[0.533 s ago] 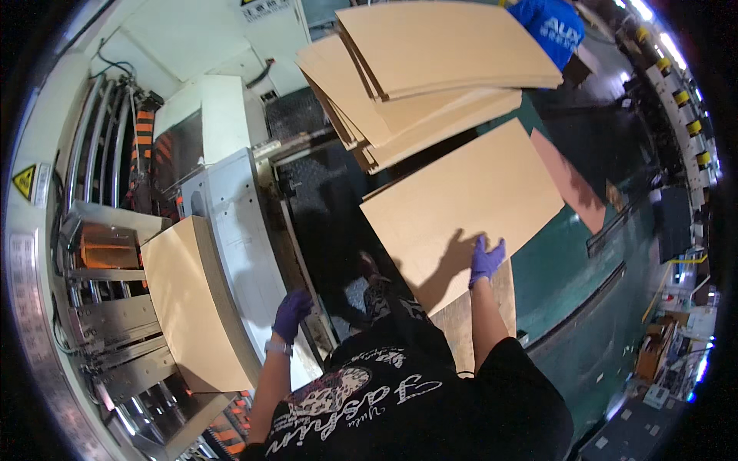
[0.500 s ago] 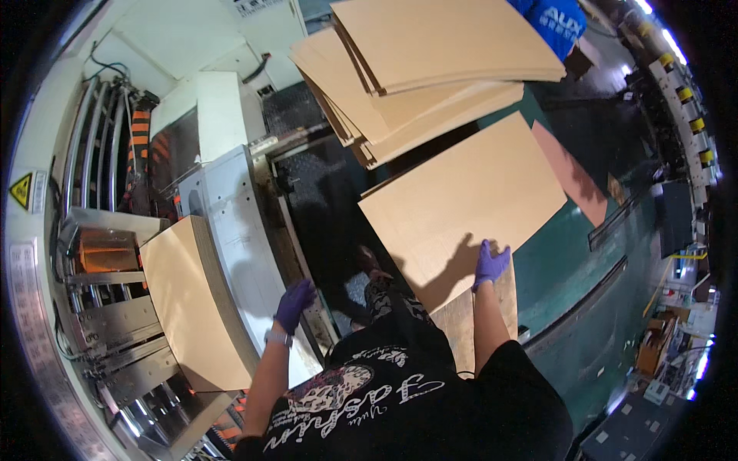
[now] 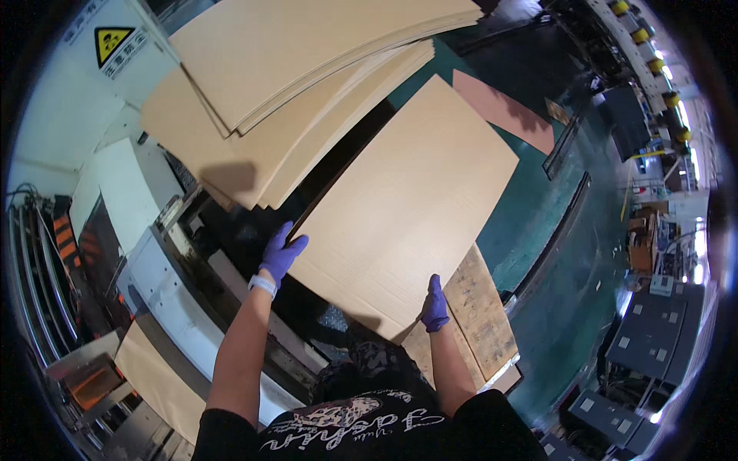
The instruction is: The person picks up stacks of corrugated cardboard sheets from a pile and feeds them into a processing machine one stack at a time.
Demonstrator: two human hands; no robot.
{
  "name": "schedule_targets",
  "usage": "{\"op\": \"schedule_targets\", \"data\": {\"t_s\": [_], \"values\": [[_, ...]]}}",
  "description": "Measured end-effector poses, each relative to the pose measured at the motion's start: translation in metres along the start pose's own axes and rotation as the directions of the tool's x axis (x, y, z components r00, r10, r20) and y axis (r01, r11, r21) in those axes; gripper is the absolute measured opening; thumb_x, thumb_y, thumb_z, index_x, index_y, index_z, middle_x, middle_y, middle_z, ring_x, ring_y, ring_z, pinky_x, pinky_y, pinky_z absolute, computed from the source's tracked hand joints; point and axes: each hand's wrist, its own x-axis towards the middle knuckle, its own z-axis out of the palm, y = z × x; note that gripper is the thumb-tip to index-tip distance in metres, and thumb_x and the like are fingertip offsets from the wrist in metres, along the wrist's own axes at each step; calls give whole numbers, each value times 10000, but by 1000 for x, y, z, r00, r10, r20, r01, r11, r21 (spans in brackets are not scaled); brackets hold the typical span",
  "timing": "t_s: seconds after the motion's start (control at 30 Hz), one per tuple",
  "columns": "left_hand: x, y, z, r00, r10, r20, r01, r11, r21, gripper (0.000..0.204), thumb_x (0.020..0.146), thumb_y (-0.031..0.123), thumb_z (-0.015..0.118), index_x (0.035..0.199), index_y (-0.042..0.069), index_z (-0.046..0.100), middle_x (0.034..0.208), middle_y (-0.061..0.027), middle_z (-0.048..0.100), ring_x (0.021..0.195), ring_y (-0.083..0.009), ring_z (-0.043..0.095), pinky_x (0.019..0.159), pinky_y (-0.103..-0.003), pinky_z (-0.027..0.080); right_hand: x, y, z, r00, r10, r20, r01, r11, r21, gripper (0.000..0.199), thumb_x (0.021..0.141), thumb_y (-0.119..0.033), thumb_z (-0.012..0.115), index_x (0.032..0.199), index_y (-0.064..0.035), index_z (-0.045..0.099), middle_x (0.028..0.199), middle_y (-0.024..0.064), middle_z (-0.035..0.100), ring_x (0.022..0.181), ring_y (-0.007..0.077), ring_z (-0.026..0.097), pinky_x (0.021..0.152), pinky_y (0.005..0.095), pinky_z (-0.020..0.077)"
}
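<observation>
A large tan cardboard sheet [image 3: 400, 207] lies before me at a slant, its near corner toward my legs. My left hand [image 3: 282, 251], in a purple glove with a watch strap at the wrist, is at the sheet's left near corner, thumb and fingers spread along the edge. On the right near edge, my right hand [image 3: 436, 307], also purple-gloved, has its thumb up against the cardboard; its other fingers are mostly hidden, apparently under the edge. A wooden board [image 3: 484, 315] shows beneath the sheet on the right.
A tall stack of cardboard sheets [image 3: 307, 69] stands beyond, at the far left. Left of me is a machine with a pale metal plate [image 3: 165, 276] and more cardboard [image 3: 157, 376] in it. A pinkish sheet [image 3: 503, 111] lies on the green floor [image 3: 530, 223].
The view has turned left. My left hand has come from beside the machine to the sheet's left corner; my right hand has drawn nearer along the right edge and folded its spread fingers.
</observation>
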Motion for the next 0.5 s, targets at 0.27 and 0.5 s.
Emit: {"op": "schedule_targets", "data": {"t_s": [0.27,0.5], "values": [[-73,-18,34,994,-89,66,106,932,-346,624,750,176,766,1259,-45,481,1156,-111,567,1024,-159,549,879,-282,455,-20,-22,-49,996,-61,62,60,998,10,568,912,-452,515,1304,-47,453,1222,68,562,1073,201,559,913,346,465],[-134,7,38,989,-33,147,96,890,-446,592,763,296,753,1199,-39,534,1111,-88,609,994,-141,567,863,-277,457,-113,-64,-81,935,-318,154,335,937,-97,514,937,-306,511,1304,47,441,1317,159,487,1214,237,475,1026,367,364]]}}
